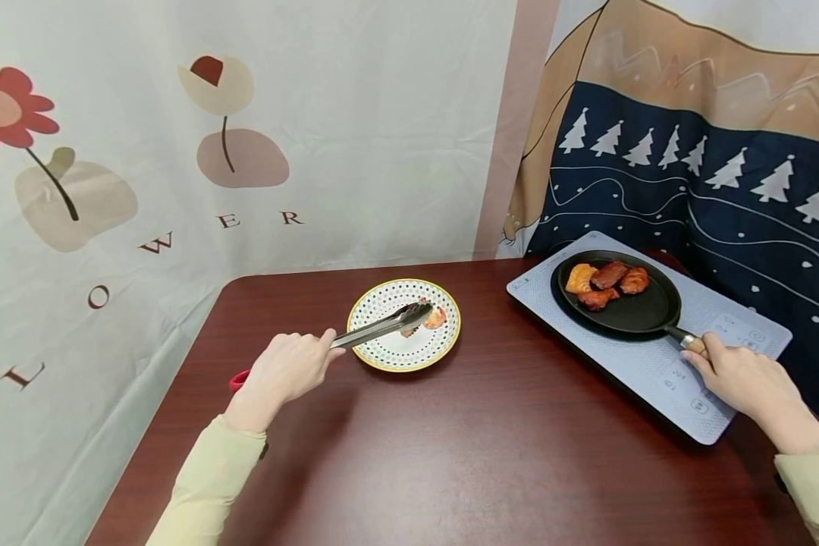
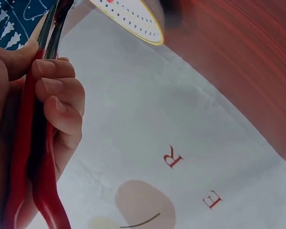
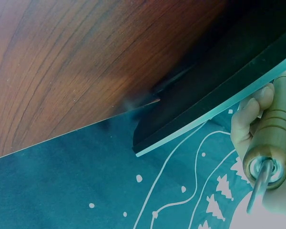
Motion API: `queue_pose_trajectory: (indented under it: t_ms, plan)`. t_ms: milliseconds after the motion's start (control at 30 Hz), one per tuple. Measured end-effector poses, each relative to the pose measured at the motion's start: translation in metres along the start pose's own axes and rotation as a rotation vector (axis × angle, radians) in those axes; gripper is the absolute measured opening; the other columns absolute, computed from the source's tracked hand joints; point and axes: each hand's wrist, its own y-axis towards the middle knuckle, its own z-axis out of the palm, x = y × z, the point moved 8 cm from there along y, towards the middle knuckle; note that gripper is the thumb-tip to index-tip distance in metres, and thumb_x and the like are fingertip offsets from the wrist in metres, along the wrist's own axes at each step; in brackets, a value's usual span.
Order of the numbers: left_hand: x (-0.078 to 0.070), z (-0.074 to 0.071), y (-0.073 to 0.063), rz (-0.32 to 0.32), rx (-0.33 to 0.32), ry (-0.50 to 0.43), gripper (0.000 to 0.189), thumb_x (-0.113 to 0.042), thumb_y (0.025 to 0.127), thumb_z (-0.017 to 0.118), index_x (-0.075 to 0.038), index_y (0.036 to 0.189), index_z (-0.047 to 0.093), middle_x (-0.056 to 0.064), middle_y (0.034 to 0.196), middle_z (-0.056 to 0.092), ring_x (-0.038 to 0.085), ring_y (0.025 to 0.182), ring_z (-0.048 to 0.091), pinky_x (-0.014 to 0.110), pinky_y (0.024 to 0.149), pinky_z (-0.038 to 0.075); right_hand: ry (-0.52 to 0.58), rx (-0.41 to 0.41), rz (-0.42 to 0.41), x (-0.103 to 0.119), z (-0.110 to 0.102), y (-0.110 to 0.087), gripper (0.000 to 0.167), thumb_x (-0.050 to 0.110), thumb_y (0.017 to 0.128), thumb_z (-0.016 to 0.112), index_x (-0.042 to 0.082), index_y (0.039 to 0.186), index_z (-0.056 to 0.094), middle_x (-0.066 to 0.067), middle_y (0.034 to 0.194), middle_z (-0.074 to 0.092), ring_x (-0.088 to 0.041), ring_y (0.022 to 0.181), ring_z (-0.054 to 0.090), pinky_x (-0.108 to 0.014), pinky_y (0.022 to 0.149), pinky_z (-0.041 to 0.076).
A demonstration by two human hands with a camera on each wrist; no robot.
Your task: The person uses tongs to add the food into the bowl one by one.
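Observation:
My left hand (image 1: 288, 373) grips a pair of metal tongs (image 1: 382, 326) with red handles (image 2: 21, 143). The tong tips reach over a dotted white plate (image 1: 375, 297) with a yellow rim. Beside and beneath the tips lie small orange food pieces (image 1: 435, 318); whether the tips hold any is unclear. On the right, my right hand (image 1: 747, 377) holds the wooden handle (image 3: 274, 129) of a black frying pan (image 1: 638, 315). Several browned meat pieces (image 1: 610, 274), one more yellow, sit in the pan's far left part.
Under the pan is a flat cooktop (image 1: 655, 379) with a light grey top and printed controls, set at an angle on the dark red wooden table (image 1: 450, 447). Printed curtains (image 1: 382, 152) hang behind the table and along its sides.

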Motion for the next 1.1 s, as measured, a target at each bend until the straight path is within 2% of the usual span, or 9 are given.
queue_pose_trajectory:
  t_ms: [300, 467, 767, 1100]
  plan:
    - [-0.018, 0.004, 0.017, 0.009, 0.015, -0.019, 0.025, -0.028, 0.091, 0.061, -0.009, 0.081, 0.049, 0.002, 0.048, 0.043, 0.023, 0.04, 0.041, 0.034, 0.042, 0.034, -0.003, -0.016, -0.01, 0.001, -0.001, 0.0, 0.038, 0.036, 0.098, 0.048, -0.001, 0.092, 0.044, -0.013, 0.058, 0.049, -0.025, 0.049, 0.048, -0.04, 0.045, 0.035]
    - [-0.028, 0.006, 0.027, 0.01, 0.006, -0.038, 0.028, -0.031, 0.091, 0.061, -0.009, 0.078, 0.048, 0.003, 0.048, 0.044, 0.024, 0.04, 0.043, 0.035, 0.041, 0.035, -0.002, -0.009, -0.008, 0.001, 0.0, 0.0, 0.038, 0.036, 0.098, 0.048, -0.001, 0.093, 0.044, -0.013, 0.058, 0.049, -0.025, 0.049, 0.047, -0.04, 0.045, 0.035]
    - [-0.047, 0.01, 0.046, 0.001, 0.064, -0.094, 0.029, -0.034, 0.095, 0.054, -0.01, 0.079, 0.047, 0.002, 0.05, 0.048, 0.027, 0.048, 0.054, 0.037, 0.045, 0.039, 0.001, -0.006, -0.008, 0.001, -0.001, -0.001, 0.038, 0.037, 0.099, 0.047, -0.001, 0.092, 0.043, -0.013, 0.057, 0.048, -0.024, 0.049, 0.047, -0.039, 0.045, 0.034]
    - [-0.068, 0.008, 0.063, 0.045, 0.025, -0.113, 0.029, -0.034, 0.094, 0.056, -0.01, 0.08, 0.048, 0.002, 0.05, 0.046, 0.024, 0.043, 0.047, 0.036, 0.044, 0.038, 0.003, 0.006, 0.0, 0.0, 0.0, -0.001, 0.039, 0.038, 0.099, 0.047, -0.001, 0.093, 0.043, -0.012, 0.058, 0.047, -0.024, 0.051, 0.046, -0.039, 0.045, 0.034]
